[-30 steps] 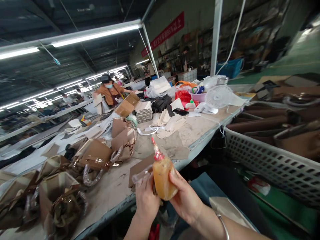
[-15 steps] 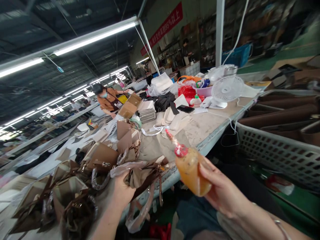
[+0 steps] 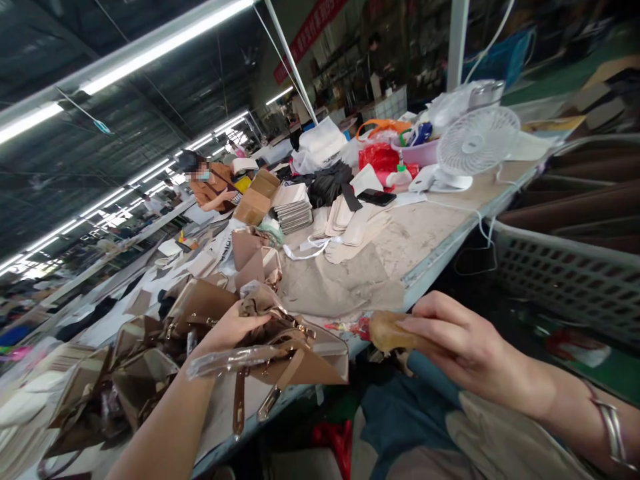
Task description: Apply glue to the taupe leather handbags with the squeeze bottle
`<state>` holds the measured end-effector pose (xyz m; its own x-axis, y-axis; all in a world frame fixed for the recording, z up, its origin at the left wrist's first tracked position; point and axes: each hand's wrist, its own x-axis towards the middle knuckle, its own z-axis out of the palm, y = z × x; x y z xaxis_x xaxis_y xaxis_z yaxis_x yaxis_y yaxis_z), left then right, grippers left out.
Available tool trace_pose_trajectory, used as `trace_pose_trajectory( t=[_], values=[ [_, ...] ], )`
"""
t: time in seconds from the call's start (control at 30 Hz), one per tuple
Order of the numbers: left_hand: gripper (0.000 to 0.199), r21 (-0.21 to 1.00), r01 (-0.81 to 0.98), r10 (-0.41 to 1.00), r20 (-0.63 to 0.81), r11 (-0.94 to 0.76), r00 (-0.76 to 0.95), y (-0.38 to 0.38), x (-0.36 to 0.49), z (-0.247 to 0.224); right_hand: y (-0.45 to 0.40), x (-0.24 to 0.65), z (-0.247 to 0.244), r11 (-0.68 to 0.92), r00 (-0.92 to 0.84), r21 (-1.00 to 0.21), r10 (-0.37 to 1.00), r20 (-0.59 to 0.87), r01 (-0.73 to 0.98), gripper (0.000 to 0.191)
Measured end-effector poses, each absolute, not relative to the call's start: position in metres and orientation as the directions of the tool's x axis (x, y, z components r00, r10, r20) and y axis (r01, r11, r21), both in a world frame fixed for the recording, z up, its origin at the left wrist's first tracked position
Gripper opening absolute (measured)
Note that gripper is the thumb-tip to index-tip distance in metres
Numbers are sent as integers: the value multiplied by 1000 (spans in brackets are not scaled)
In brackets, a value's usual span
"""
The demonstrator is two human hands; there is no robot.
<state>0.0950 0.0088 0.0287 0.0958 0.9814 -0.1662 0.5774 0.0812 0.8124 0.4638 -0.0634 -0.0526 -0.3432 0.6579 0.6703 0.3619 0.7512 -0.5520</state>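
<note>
Right grip point(image 3: 460, 340) is wrapped round an amber plastic squeeze bottle point(image 3: 386, 331), its red nozzle point(image 3: 364, 327) aimed toward nine o'clock, where a brown, metal-fitted leather-like bag point(image 3: 320, 368) is pinched by the left grip point(image 3: 233, 328); nozzle contact cannot be told.

Red banner point(image 3: 306, 45) at 12 o'clock's cut off up top, crate point(image 3: 565, 270) at 3 runs out of frame, right hand point(image 3: 465, 340) at 4 hides some of the bottle point(image 3: 387, 331).
</note>
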Motion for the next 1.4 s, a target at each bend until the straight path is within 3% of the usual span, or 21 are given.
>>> trace_pose_trajectory(
  t=[0.1,0.17,0.23,0.3,0.33,0.4,0.5,0.67,0.8,0.97,1.07,1.27,1.4],
  values=[
    [42,812,580,971,-192,74,145,19,96,28,-58,459,-54,735,-301,-579,675,674,352,35],
    [40,800,595,970,-194,69,148,24,94,26,-56,458,-55,674,-269,-678,739,618,293,29],
    [41,794,605,974,-182,63,138,25,94,22,-56,456,-57,485,-210,-864,866,453,135,20],
    [45,795,601,982,-170,84,87,24,100,19,-57,450,-60,153,-175,-972,967,185,-179,23],
    [47,795,597,983,-174,107,56,22,105,18,-57,445,-61,-17,-196,-934,979,57,-358,29],
    [47,787,600,978,-208,148,32,17,118,16,-57,431,-66,-269,-298,-743,950,-98,-612,38],
    [43,788,595,958,-268,158,100,10,135,16,-53,404,-74,-440,-432,-553,889,-154,-707,34],
    [38,793,600,954,-251,104,167,5,140,10,-46,375,-75,-525,-493,-472,847,-202,-709,28],
    [40,786,613,970,-86,-75,228,6,133,-1,-45,373,-66,-513,-479,-472,855,-201,-717,29],
    [37,640,723,955,65,-261,288,5,134,-4,-45,372,-53,-487,-454,-458,871,-189,-744,32],
    [35,552,755,922,72,-354,380,2,137,3,-47,369,-48,-483,-452,-448,873,-182,-753,32],
    [62,502,764,891,31,-406,453,-5,140,11,-51,363,-43,-484,-468,-470,869,-160,-738,32],
    [46,454,798,900,21,-396,435,-8,143,11,-54,360,-41,-480,-469,-496,869,-158,-723,33]
  ],
)
